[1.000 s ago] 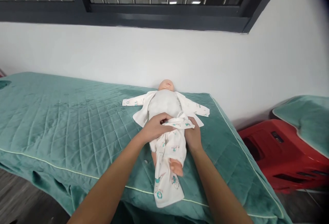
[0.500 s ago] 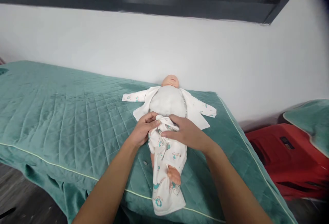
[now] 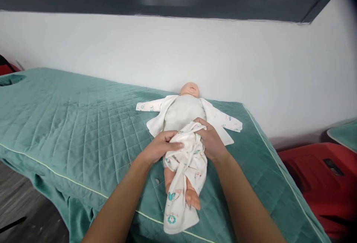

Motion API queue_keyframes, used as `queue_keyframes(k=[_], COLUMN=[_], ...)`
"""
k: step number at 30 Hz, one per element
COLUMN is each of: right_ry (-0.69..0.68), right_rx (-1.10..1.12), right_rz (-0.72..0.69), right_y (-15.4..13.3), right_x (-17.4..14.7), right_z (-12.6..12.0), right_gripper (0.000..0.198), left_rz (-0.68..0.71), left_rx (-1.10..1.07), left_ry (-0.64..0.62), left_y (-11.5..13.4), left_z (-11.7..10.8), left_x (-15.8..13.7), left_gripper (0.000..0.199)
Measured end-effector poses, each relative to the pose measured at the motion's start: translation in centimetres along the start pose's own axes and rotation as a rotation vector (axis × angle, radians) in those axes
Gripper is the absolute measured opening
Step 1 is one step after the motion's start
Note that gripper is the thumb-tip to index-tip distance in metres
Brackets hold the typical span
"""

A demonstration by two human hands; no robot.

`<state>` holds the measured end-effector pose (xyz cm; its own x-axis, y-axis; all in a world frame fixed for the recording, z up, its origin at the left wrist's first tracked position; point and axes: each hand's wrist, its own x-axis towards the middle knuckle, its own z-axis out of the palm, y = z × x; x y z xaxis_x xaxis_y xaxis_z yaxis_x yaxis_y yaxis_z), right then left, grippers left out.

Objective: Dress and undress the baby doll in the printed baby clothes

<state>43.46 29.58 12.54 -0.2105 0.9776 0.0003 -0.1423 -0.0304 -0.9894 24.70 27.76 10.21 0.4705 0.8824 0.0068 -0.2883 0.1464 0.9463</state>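
Observation:
A baby doll lies on its back on the green quilted cover, head toward the wall. Its white printed jacket is spread open, both sleeves out to the sides. White baby trousers with a teal print are bunched over the doll's hips and legs, one leg hanging past the feet. My left hand grips the bunched cloth at the doll's hip, thumb on top. On the other side, my right hand is closed on the waist edge. One bare foot shows beside the loose trouser leg.
The green quilted cover drapes over a bed-like table against a white wall. A dark window frame runs above. Right of the table stands a red plastic chair or case; more green cloth lies behind it.
My right hand has drawn the trousers' waist edge up toward the doll's belly. More of the doll's bare legs shows now. The view has shifted slightly left.

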Motion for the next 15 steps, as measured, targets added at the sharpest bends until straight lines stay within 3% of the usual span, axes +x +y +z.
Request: queue_keyframes(k=[4,8,10,12,15], right_ry=[-0.194,-0.385,-0.363,-0.250,-0.074], right_rx=[-0.234,-0.455,-0.438,-0.330,-0.152], right_rz=[-0.041,0.019,0.068,0.066,0.021], right_y=[-1.1,-1.7,-1.4,-1.0,-0.5], right_x=[-0.5,-1.2,-1.3,-1.3,-1.0], right_z=[0.7,1.2,1.2,1.1,1.0], right_gripper=[0.026,0.034,0.035,0.037,0.035], left_rz=[0.160,0.152,0.132,0.138,0.134], left_rx=[-0.239,-0.235,-0.189,-0.118,0.008], left_ry=[0.250,0.293,0.283,0.232,0.038], left_y=[-0.8,-0.9,-0.8,-0.6,-0.1], left_z=[0.0,0.1,0.1,0.0,-0.1], left_x=[0.6,0.9,0.9,0.7,0.4], left_gripper=[0.033,0.034,0.036,0.039,0.046])
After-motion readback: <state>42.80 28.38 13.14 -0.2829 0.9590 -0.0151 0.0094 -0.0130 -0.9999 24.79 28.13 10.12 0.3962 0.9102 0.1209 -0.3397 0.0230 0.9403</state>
